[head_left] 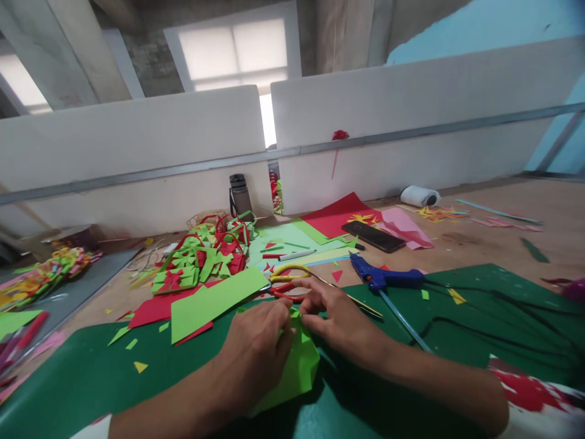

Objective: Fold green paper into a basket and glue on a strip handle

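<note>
A folded bright green paper piece (304, 366), shaped somewhat like a small bag, stands between my hands over the green mat. My left hand (256, 341) is closed on its upper edge, fingertips pinched together. My right hand (340, 317) has thumb and fingers bent in at the same edge, pinching the paper from the right. The fingers partly hide the fold between them. Just beyond my hands lie scissors with yellow handles (287, 268) and red handles (284, 292). A flat green paper sheet (214, 302) rests on red paper (155, 310) left of them.
A blue glue gun (388, 277) with its cord lies on the green mat (479, 305) at right. Behind are a phone (373, 236), red paper (338, 214), a bottle (240, 195) and a heap of green and red paper bags (196, 259). White panels (137, 137) border the table.
</note>
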